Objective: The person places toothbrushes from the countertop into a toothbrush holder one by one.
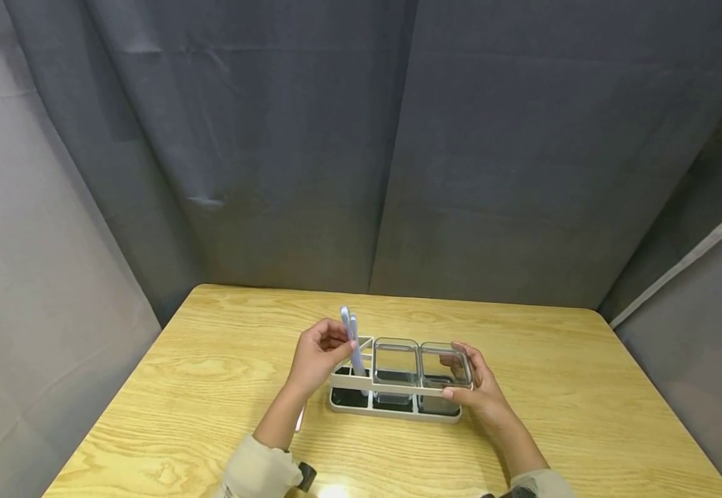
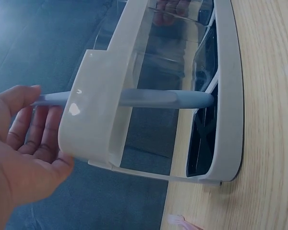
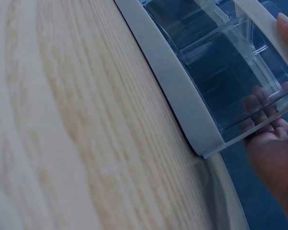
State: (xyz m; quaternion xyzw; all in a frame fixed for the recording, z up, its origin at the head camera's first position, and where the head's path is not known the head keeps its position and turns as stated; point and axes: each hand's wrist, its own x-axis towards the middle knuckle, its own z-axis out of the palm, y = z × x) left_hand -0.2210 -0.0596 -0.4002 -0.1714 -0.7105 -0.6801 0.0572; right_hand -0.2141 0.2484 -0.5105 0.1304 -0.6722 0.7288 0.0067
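A white two-level organizer rack [image 1: 392, 413] stands on the table, with clear cups [image 1: 396, 361] in its upper frame. My left hand [image 1: 314, 356] pinches a slim light-blue handle [image 2: 182, 99] between thumb and fingers at the rack's left end. The handle passes down through the upper frame, its rounded lower end at the dark base tray [image 2: 201, 143]. In the head view, two pale tips show at its top; their kind is unclear. My right hand [image 1: 482, 393] grips the rack's right end, thumb on the front rail and fingers behind the right cup [image 1: 445, 363].
A thin pink item with a pale wider end [image 2: 176, 220] lies on the table beside the rack's left end, partly behind my left forearm in the head view. The wooden table [image 1: 211, 387] ends at grey curtains [image 1: 498, 173] behind and at the sides.
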